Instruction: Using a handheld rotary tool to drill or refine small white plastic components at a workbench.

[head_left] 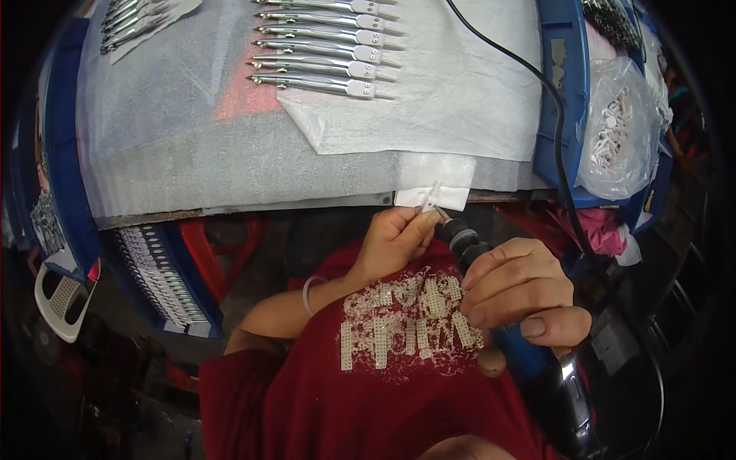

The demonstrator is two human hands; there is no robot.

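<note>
My left hand is closed at the table's front edge, pinching a small white plastic piece between thumb and fingers. A thin pale stem points up from this piece, over a white pad. My right hand wraps round an electric screwdriver with a black nose and blue body. It is tilted, its narrow tip meeting the white piece near my left thumb. Where exactly the tip sits, my fingers hide. Farther back, several slim silver pointed instruments with white ends lie in a row on white cloth.
More silver instruments lie far left. A blue bin at right holds a clear bag of small white parts. A black cable runs across the right side. Below the table's left edge stands a blue tray of metal parts.
</note>
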